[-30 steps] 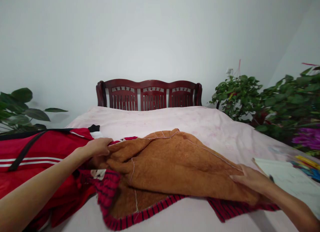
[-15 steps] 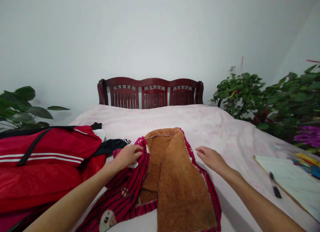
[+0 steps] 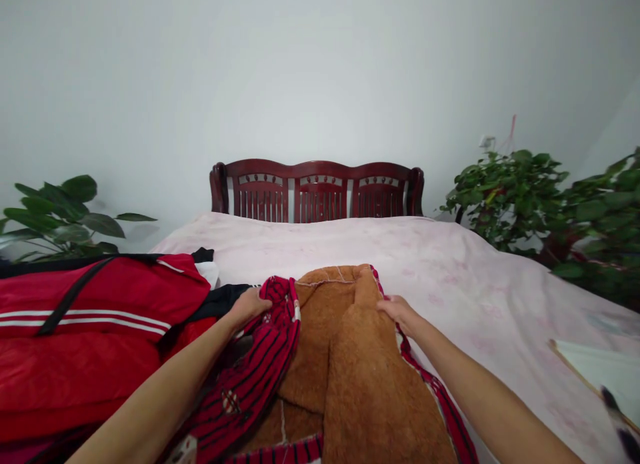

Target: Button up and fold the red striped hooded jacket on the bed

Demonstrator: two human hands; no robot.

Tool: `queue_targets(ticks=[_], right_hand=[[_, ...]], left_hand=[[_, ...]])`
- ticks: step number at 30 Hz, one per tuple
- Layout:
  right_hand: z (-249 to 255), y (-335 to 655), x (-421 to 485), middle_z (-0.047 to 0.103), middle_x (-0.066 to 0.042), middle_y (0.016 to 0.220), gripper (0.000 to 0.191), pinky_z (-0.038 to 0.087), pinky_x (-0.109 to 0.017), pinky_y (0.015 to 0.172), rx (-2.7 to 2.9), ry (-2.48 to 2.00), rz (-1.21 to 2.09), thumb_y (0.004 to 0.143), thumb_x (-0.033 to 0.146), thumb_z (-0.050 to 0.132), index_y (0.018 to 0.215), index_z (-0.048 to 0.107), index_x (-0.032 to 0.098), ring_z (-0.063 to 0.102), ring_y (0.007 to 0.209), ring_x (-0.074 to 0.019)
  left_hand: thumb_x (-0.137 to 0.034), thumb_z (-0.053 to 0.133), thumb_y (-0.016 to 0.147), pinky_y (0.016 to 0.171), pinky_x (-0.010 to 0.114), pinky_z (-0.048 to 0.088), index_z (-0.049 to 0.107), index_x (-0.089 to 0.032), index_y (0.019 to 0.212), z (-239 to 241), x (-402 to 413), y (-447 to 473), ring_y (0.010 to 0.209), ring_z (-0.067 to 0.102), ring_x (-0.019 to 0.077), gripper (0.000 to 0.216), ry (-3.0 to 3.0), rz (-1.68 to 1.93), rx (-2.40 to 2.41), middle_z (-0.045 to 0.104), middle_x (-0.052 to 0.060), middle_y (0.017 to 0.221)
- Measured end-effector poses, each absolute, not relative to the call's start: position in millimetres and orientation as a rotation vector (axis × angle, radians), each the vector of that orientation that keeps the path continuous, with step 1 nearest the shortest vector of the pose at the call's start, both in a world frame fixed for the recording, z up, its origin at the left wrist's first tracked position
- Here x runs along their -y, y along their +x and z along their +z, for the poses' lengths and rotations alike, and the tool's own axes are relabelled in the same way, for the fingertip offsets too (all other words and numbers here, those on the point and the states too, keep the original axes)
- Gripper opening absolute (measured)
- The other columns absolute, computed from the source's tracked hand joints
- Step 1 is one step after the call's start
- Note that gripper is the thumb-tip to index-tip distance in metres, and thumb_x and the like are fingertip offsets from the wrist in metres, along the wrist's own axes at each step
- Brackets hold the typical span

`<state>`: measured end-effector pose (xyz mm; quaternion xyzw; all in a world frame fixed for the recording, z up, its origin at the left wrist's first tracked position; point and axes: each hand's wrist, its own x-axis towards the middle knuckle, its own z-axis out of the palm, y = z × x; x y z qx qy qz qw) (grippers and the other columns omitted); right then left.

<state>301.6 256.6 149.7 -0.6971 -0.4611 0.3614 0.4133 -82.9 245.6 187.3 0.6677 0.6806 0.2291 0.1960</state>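
Observation:
A garment with a brown fleece lining (image 3: 385, 377) lies on the bed, partly turned inside out. Its outer cloth, magenta with dark stripes (image 3: 257, 357), shows on the left half and along the right edge. My left hand (image 3: 251, 305) is closed on the striped cloth near the upper left. At the upper right edge, my right hand (image 3: 400, 312) pinches the fleece and its border. The fingertips of both hands are partly hidden by the cloth.
Red and black clothes (image 3: 100, 317) are piled at the left. A pale bedspread (image 3: 440, 264) covers the bed before a dark wooden headboard (image 3: 320, 191). An open pad (image 3: 600, 364) and a black pen (image 3: 620, 417) lie at right. Plants (image 3: 505, 191) stand on both sides.
My right hand has come in from beside the garment and taken hold of its right edge. My left hand still grips the striped cloth. The view has shifted slightly left.

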Motion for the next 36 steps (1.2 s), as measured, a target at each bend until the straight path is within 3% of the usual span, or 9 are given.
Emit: queue_targets(ticks=[5,10,15,19,22,26,29,31,36], right_hand=[[219,334,-289,0.07,-0.008,0.109,0.052,0.055,-0.025,0.07,1.029,-1.501,0.702,0.075,0.027,0.06,0.125,0.055,0.018,0.067,0.089,-0.0195],[241,361,-296,0.049,-0.014,0.143,0.069,0.054,-0.03,0.084,0.942,-1.546,0.802,0.077,0.04,0.068,0.138,0.041,0.023,0.059,0.116,-0.0221],[164,367,-215,0.068,-0.018,0.109,0.051,0.054,-0.033,0.062,0.868,-1.841,1.01,0.07,0.044,0.076,0.111,0.059,0.018,0.068,0.087,-0.0277],[118,349,-158,0.069,-0.007,0.076,0.046,0.046,-0.024,0.049,0.991,-1.749,1.389,0.073,0.057,0.072,0.095,0.062,0.018,0.062,0.059,-0.0168],[115,330,-142,0.063,0.0,0.064,0.047,0.042,-0.021,0.045,1.0,-1.679,1.418,0.071,0.05,0.074,0.104,0.062,0.02,0.052,0.049,-0.0113],[157,340,-146,0.048,0.006,0.047,0.041,0.026,-0.019,0.035,1.024,-1.688,1.108,0.066,0.029,0.066,0.105,0.064,0.016,0.038,0.039,-0.0096],[224,358,-157,0.055,0.003,0.051,0.052,0.028,-0.022,0.037,1.069,-1.645,0.629,0.062,0.018,0.059,0.113,0.066,0.013,0.04,0.041,-0.0108],[267,349,-163,0.066,-0.003,0.069,0.055,0.041,-0.023,0.049,1.123,-1.571,0.383,0.061,0.015,0.061,0.115,0.067,0.012,0.054,0.055,-0.0137],[287,268,-152,0.067,-0.009,0.118,0.05,0.05,-0.036,0.092,1.945,-1.134,0.904,0.069,0.031,0.07,0.118,0.068,0.019,0.062,0.106,-0.0256]], left_hand=[[-0.035,0.058,0.079,0.091,0.037,0.047,0.056,-0.019,0.127,252,-291,-96,0.108,0.062,0.0286,0.051,1.909,1.056,-2.12,0.067,0.01,0.112],[-0.046,0.069,0.072,0.104,0.041,0.041,0.03,-0.007,0.148,269,-308,-105,0.127,0.049,0.0338,0.094,1.983,1.219,-2.181,0.045,0.023,0.139],[-0.045,0.051,0.084,0.101,0.036,0.043,0.052,-0.012,0.134,194,-226,-127,0.117,0.058,0.0287,0.06,2.157,0.619,-1.979,0.06,0.016,0.126],[-0.05,0.054,0.081,0.09,0.041,0.049,0.036,-0.016,0.148,142,-143,-126,0.113,0.061,0.0336,0.077,2.101,0.223,-2.124,0.054,0.018,0.133],[-0.035,0.05,0.084,0.081,0.043,0.05,0.025,-0.02,0.153,134,-118,-123,0.101,0.066,0.0334,0.075,2.067,0.024,-2.238,0.057,0.018,0.129],[-0.022,0.048,0.082,0.092,0.038,0.047,0.038,-0.018,0.147,170,-129,-132,0.111,0.063,0.0299,0.066,1.99,0.172,-2.204,0.062,0.016,0.126],[-0.026,0.051,0.078,0.098,0.033,0.044,0.049,-0.018,0.138,217,-140,-128,0.113,0.063,0.0265,0.06,1.988,0.514,-2.014,0.066,0.01,0.123],[-0.031,0.054,0.078,0.102,0.032,0.042,0.051,-0.02,0.137,241,-144,-112,0.116,0.061,0.0257,0.06,2.066,0.66,-1.833,0.065,0.008,0.126],[-0.051,0.058,0.077,0.094,0.039,0.048,0.051,-0.016,0.138,216,-135,-72,0.106,0.064,0.0285,0.071,1.931,0.707,-1.567,0.067,0.012,0.12]])
